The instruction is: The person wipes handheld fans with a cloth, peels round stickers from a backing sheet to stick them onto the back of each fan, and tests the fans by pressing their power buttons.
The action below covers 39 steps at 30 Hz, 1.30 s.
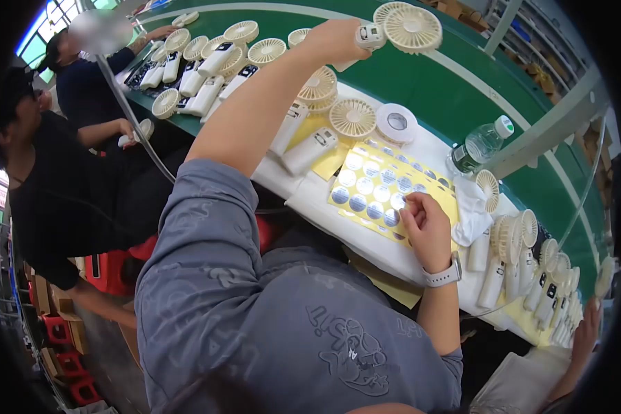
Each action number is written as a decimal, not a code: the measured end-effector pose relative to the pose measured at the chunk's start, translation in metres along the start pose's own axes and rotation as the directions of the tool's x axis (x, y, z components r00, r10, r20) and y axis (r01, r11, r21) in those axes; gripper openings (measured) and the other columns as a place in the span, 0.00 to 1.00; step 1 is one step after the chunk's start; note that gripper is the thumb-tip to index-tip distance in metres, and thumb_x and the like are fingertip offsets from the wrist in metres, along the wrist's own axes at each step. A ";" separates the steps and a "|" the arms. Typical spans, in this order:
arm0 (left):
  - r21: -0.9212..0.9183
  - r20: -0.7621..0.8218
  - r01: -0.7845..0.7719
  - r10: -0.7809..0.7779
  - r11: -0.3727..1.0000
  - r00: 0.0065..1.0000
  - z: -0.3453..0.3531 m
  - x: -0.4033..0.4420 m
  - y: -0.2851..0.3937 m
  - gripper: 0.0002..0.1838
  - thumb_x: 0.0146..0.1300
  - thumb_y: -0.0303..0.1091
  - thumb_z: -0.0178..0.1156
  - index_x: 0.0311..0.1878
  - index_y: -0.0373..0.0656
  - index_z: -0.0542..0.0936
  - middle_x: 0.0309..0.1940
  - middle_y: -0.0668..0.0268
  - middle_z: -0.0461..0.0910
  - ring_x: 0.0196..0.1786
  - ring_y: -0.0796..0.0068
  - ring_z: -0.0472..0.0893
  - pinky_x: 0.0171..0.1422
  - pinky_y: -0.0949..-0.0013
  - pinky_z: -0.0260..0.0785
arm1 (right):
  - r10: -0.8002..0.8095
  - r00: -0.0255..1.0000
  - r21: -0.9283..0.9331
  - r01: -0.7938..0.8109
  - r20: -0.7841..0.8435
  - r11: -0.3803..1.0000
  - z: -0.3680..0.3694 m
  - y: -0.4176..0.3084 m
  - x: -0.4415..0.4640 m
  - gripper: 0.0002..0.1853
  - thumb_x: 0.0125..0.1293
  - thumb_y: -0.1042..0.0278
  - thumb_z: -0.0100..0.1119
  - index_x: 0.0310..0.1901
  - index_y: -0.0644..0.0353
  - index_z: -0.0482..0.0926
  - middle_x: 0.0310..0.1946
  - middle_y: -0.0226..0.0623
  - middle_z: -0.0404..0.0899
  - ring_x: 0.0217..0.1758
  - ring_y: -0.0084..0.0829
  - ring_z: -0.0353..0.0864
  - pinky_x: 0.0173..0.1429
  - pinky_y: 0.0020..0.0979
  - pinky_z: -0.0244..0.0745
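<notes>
My left hand (339, 43) is stretched out over the far side of the table, closed around the handle of a small cream handheld fan (412, 29). The fan's round head points away to the right. My right hand (428, 231), with a white watch on its wrist, is over a yellow sheet of round silver stickers (371, 190). Its thumb and forefinger are pinched together at one sticker; whether they have lifted it is hidden. Beside the sheet lie a white-handled fan (312, 150) and a fan with a round grille (352, 119).
A roll of white tape (396, 123), a plastic bottle (479, 146) and a crumpled white cloth (472, 212) lie beyond the sheet. Several fans (207, 69) pile up at left, more (509, 241) at right. A green conveyor (455, 90) runs behind. Co-workers (55, 165) sit at left; another's hand (586, 331) is at right.
</notes>
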<state>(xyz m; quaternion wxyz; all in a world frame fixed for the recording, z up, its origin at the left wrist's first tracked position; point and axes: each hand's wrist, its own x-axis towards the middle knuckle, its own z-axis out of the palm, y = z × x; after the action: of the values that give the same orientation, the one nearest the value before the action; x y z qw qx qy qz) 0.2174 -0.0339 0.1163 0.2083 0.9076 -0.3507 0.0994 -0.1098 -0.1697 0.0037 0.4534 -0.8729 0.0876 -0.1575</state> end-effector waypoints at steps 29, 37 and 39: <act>0.218 -0.162 0.218 -0.185 0.951 0.969 0.026 -0.196 0.025 0.27 0.49 0.44 0.66 0.52 0.40 0.79 0.50 0.57 0.74 0.53 0.60 0.70 0.55 0.55 0.61 | 0.040 0.989 -0.197 -0.011 0.142 0.980 -0.001 0.029 0.025 0.12 0.67 0.67 0.59 0.47 0.64 0.75 0.25 0.25 0.70 0.26 0.15 0.66 0.28 0.18 0.61; 0.111 0.026 0.233 -0.237 0.966 0.971 0.019 -0.188 0.023 0.16 0.51 0.38 0.64 0.43 0.43 0.85 0.40 0.64 0.84 0.45 0.64 0.84 0.41 0.56 0.73 | 0.025 0.993 -0.246 0.005 0.117 0.969 0.003 0.022 0.022 0.10 0.65 0.69 0.60 0.46 0.63 0.76 0.23 0.26 0.70 0.24 0.17 0.66 0.27 0.21 0.62; 0.043 -0.024 0.249 -0.248 0.968 0.968 0.030 -0.181 0.018 0.16 0.50 0.37 0.64 0.42 0.43 0.85 0.39 0.63 0.85 0.45 0.64 0.84 0.43 0.57 0.75 | -0.022 0.995 -0.328 0.053 0.098 0.943 -0.001 0.030 0.026 0.10 0.64 0.69 0.61 0.44 0.62 0.77 0.22 0.27 0.71 0.24 0.18 0.66 0.28 0.23 0.63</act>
<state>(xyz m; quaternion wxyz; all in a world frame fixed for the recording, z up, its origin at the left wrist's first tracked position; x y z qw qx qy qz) 0.0740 0.0483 0.0355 0.2014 0.9480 -0.2299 0.0889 -0.0860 -0.1953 -0.0156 0.3015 -0.9443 0.0751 -0.1084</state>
